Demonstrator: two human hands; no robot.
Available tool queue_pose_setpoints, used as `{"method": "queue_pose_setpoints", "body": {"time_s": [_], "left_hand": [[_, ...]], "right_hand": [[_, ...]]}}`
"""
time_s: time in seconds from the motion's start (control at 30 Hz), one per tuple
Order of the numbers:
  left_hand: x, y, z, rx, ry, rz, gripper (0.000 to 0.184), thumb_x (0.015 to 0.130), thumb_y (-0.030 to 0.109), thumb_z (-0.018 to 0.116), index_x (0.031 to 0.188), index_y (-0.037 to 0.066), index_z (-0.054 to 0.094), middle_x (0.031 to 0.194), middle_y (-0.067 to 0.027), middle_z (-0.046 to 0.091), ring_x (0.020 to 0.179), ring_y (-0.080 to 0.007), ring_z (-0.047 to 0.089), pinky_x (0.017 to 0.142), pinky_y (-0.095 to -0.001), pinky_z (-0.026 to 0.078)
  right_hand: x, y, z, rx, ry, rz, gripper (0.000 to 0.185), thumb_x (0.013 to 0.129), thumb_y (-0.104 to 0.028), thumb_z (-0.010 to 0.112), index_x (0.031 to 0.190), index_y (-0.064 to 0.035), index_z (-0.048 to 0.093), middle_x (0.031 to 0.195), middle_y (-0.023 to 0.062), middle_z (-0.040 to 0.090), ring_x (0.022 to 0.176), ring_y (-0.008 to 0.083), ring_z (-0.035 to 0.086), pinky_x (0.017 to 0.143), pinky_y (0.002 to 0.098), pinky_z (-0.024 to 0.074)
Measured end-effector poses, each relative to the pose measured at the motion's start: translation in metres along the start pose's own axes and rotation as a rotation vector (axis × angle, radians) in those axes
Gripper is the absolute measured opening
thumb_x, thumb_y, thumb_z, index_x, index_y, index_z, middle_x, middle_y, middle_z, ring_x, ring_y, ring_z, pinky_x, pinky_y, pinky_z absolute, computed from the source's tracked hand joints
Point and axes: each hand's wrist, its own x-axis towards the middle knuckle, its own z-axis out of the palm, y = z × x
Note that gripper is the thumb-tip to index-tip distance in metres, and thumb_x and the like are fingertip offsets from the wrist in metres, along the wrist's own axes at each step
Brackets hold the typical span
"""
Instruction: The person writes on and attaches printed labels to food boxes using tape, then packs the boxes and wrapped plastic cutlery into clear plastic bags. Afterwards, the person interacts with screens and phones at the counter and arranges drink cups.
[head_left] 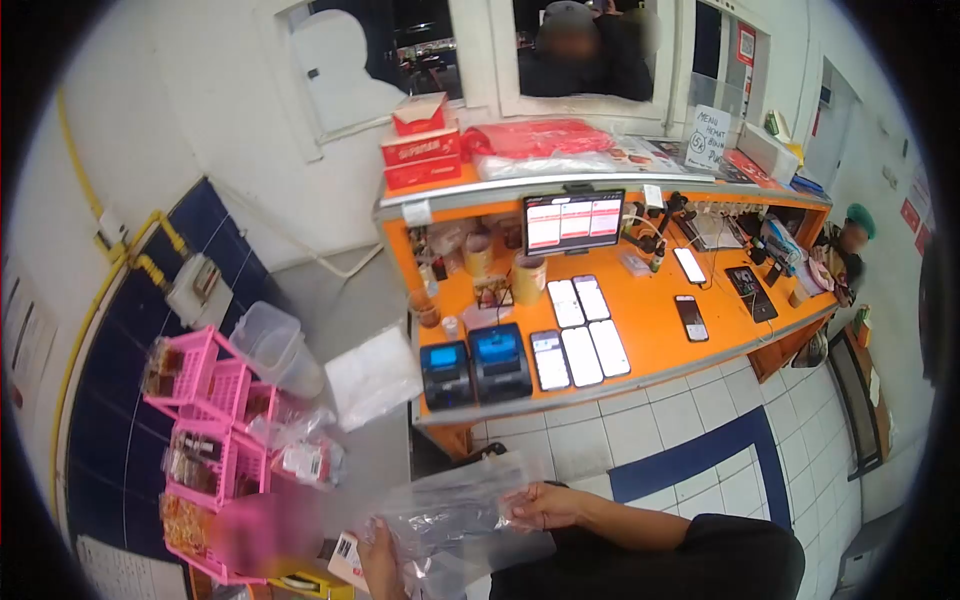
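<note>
A clear plastic bag is stretched between my two hands at the bottom centre. My right hand pinches its right edge, fingers closed. My left hand grips the bag's left side near the bottom edge, beside a white card with a printed code. Left of my left hand stand pink baskets with packets in them. Above the bag, two black printers sit at the left end of the orange counter.
Several phones lie on the counter below a tablet. Red boxes are stacked on the upper shelf. A clear tub and white sheets are on the left. People are behind the window; another person is far right.
</note>
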Motion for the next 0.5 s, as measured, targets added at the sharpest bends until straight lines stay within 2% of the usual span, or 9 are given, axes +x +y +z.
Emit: {"method": "queue_pose_setpoints", "body": {"time_s": [0.03, 0.07, 0.1, 0.13, 0.2, 0.23, 0.3, 0.43, 0.5], "left_hand": [[0.007, 0.000, 0.016, 0.095, 0.041, 0.031, 0.069, 0.089, 0.051, 0.067, 0.128, -0.004, 0.052, 0.106, -0.0143, 0.066, 0.089, -0.0279, 0.066, 0.077, -0.0410, 0.053], [0.020, -0.031, 0.013, 0.614, 0.215, 0.336, 0.060, 0.088, 0.048, 0.068, 0.118, -0.002, 0.057, 0.097, -0.0156, 0.067, 0.079, -0.0305, 0.066, 0.071, -0.0431, 0.052], [0.033, -0.061, 0.012, 1.153, 0.578, 0.539, 0.051, 0.087, 0.045, 0.069, 0.108, 0.000, 0.062, 0.088, -0.0169, 0.069, 0.070, -0.0331, 0.065, 0.066, -0.0453, 0.052], [0.033, -0.063, 0.041, 1.164, 0.608, 0.576, 0.050, 0.088, 0.044, 0.067, 0.110, 0.000, 0.062, 0.090, -0.0176, 0.068, 0.073, -0.0335, 0.065, 0.069, -0.0454, 0.051], [0.028, -0.054, 0.109, 0.866, 0.172, 0.329, 0.047, 0.090, 0.041, 0.064, 0.113, 0.001, 0.061, 0.096, -0.0189, 0.067, 0.081, -0.0344, 0.063, 0.074, -0.0455, 0.050], [0.025, -0.056, 0.136, 0.772, -0.001, 0.182, 0.046, 0.091, 0.040, 0.063, 0.115, 0.001, 0.061, 0.099, -0.0196, 0.066, 0.085, -0.0348, 0.063, 0.077, -0.0456, 0.049], [0.021, -0.066, 0.182, 0.747, -0.262, 0.033, 0.044, 0.093, 0.037, 0.060, 0.118, 0.001, 0.060, 0.105, -0.0209, 0.065, 0.093, -0.0356, 0.062, 0.082, -0.0458, 0.048], [0.019, -0.075, 0.236, 0.826, -0.516, -0.100, 0.040, 0.097, 0.032, 0.054, 0.125, 0.003, 0.058, 0.117, -0.0236, 0.063, 0.108, -0.0373, 0.059, 0.094, -0.0461, 0.046], [0.025, -0.063, 0.249, 0.931, -0.569, -0.093, 0.040, 0.099, 0.030, 0.052, 0.125, 0.000, 0.058, 0.117, -0.0243, 0.062, 0.110, -0.0387, 0.059, 0.095, -0.0461, 0.046]], "right_hand": [[-0.002, -0.008, -0.008, -0.005, -0.004, -0.020, 0.032, 0.096, -0.010, 0.064, 0.127, -0.0091, 0.059, 0.098, 0.0041, 0.066, 0.093, 0.0142, 0.065, 0.083, 0.0297, 0.0542], [-0.003, -0.008, -0.021, -0.096, -0.006, -0.061, 0.031, 0.096, -0.014, 0.065, 0.126, -0.0075, 0.059, 0.099, 0.0046, 0.066, 0.095, 0.0141, 0.064, 0.083, 0.0286, 0.0531], [-0.002, -0.015, -0.032, -0.190, -0.008, -0.107, 0.032, 0.095, -0.018, 0.067, 0.124, -0.0060, 0.060, 0.100, 0.0051, 0.066, 0.096, 0.0139, 0.063, 0.083, 0.0275, 0.0519], [-0.001, -0.028, -0.039, -0.201, -0.016, -0.137, 0.032, 0.095, -0.018, 0.067, 0.124, -0.0060, 0.060, 0.100, 0.0051, 0.066, 0.096, 0.0139, 0.063, 0.083, 0.0275, 0.0519], [0.002, -0.044, -0.041, -0.564, 0.108, -0.017, 0.034, 0.097, -0.028, 0.064, 0.122, -0.0047, 0.060, 0.105, 0.0032, 0.066, 0.092, 0.0124, 0.062, 0.082, 0.0242, 0.0494], [-0.002, -0.063, -0.027, -0.555, 0.098, -0.019, 0.034, 0.097, -0.028, 0.064, 0.122, -0.0047, 0.060, 0.105, 0.0032, 0.066, 0.092, 0.0124, 0.062, 0.082, 0.0242, 0.0494], [-0.017, -0.103, 0.003, -0.834, 0.137, 0.013, 0.037, 0.099, -0.035, 0.060, 0.118, -0.0039, 0.063, 0.107, 0.0023, 0.064, 0.095, 0.0118, 0.058, 0.084, 0.0255, 0.0457], [0.006, -0.107, -0.056, -0.289, 0.165, 0.075, 0.040, 0.098, -0.041, 0.059, 0.113, -0.0047, 0.065, 0.109, 0.0025, 0.062, 0.103, 0.0101, 0.054, 0.086, 0.0289, 0.0446], [0.012, -0.123, -0.074, -0.365, 0.250, 0.073, 0.048, 0.094, -0.050, 0.062, 0.100, -0.0025, 0.066, 0.090, 0.0033, 0.060, 0.089, 0.0176, 0.059, 0.078, 0.0350, 0.0490]]}}
